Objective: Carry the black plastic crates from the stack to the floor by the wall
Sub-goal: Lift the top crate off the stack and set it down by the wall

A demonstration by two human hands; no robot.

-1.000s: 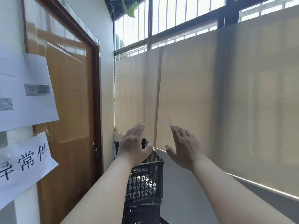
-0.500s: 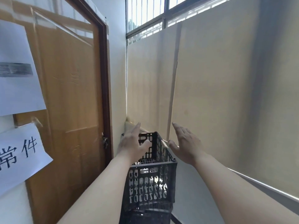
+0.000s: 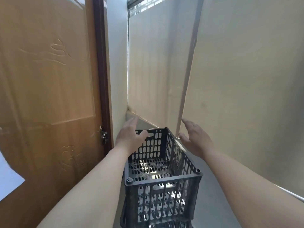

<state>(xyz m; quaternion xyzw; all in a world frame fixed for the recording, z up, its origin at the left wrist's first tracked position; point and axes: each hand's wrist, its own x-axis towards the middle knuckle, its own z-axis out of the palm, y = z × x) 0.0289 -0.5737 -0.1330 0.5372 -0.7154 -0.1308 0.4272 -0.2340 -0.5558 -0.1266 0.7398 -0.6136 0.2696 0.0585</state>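
Observation:
A black perforated plastic crate [image 3: 162, 193] tops a stack low in the middle of the view; the rim of another crate [image 3: 164, 224] shows beneath it. The top crate is empty inside. My left hand [image 3: 130, 137] hovers over its far left corner, fingers spread, thumb near the far rim; whether it touches is unclear. My right hand [image 3: 193, 139] floats open just right of the far right corner, clear of the crate. Neither hand holds anything.
A wooden door [image 3: 49, 96] with a dark frame stands close on the left. A white wall strip [image 3: 117, 71] sits behind the stack. Beige roller blinds [image 3: 238, 79] cover the windows on the right above a grey ledge [image 3: 213, 186].
The view has tilted down and closer, so the crate's inside now shows. Both hands have spread wider apart and reached forward toward the crate's far corners. The papers on the door have left the view.

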